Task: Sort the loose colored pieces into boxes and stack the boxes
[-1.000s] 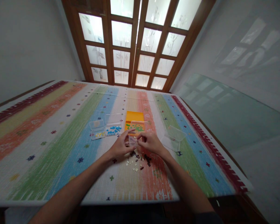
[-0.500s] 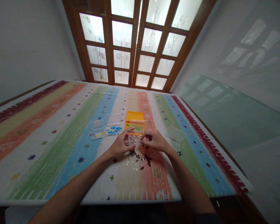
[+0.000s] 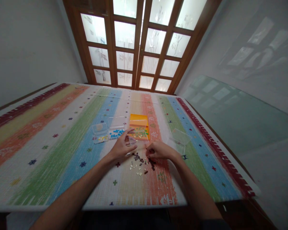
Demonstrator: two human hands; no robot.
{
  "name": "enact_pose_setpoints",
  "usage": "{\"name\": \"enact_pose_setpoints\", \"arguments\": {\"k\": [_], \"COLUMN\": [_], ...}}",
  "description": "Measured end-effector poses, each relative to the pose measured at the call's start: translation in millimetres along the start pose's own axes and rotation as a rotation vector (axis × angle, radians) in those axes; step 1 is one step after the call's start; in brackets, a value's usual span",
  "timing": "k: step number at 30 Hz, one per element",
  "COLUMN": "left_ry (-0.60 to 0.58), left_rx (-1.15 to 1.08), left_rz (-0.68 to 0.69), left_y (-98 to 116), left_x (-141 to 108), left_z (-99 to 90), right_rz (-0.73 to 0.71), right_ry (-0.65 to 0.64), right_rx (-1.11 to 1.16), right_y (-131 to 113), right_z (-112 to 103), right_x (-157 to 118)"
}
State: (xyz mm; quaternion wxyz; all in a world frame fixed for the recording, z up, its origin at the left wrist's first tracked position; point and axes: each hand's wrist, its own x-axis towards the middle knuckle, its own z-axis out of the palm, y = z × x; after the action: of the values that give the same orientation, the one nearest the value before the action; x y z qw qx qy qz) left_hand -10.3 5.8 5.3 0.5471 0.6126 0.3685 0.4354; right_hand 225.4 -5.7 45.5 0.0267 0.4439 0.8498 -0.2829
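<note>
At the near edge, a surface (image 3: 100,188) spread with a striped, patterned cloth reached toward the person, whose two bare forearms stretched forward over it. Nearest in front of the fingers, on the person's side of them, lay a loose scatter of tiny cream pieces (image 3: 140,174) and dark pieces (image 3: 152,164), the dark ones partly clustered just below the right fingertips.

The right hand (image 3: 159,150) was lowered to the far right part of this scatter, its fingers bent and drawn inward. Their tips were hidden, so it could not be told whether they were closed on a piece. The left hand (image 3: 121,145), a little to the left, gripped a small clear box (image 3: 139,144) at its left side, thumb toward the person and the other fingers beyond. The box sat between the two hands, above the scatter; some of its outline was hard to make out.

Just beyond the left fingers stood an open orange case (image 3: 138,118) with green pieces (image 3: 145,129). To the left of those fingers was an open transparent box with blue pieces (image 3: 115,135), and farther left, a smaller one with yellow pieces (image 3: 102,138). Right of the right fingers, well apart, rested another open transparent container (image 3: 181,137). Farthest away, beyond the surface, rose wooden doors (image 3: 138,68) with bright glass panes.
</note>
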Motion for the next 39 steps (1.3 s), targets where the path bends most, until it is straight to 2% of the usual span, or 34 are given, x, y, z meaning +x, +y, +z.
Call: {"name": "enact_pose_setpoints", "arguments": {"k": [12, 31, 39], "left_ry": [0.003, -0.002, -0.008], "left_rx": [-0.004, 0.002, 0.006], "left_rz": [0.003, 0.013, 0.003], "left_y": [0.5, -0.5, 2.3], "left_x": [-0.3, -0.4, -0.5], "left_z": [-0.7, -1.4, -0.7], "right_rz": [-0.009, -0.064, -0.078], "right_ry": [0.004, -0.03, -0.016], "right_rx": [-0.036, -0.022, 0.024], "right_y": [3.9, -9.9, -4.8], "right_z": [2.1, 1.0, 4.3], "right_x": [0.2, 2.1, 4.0]}}
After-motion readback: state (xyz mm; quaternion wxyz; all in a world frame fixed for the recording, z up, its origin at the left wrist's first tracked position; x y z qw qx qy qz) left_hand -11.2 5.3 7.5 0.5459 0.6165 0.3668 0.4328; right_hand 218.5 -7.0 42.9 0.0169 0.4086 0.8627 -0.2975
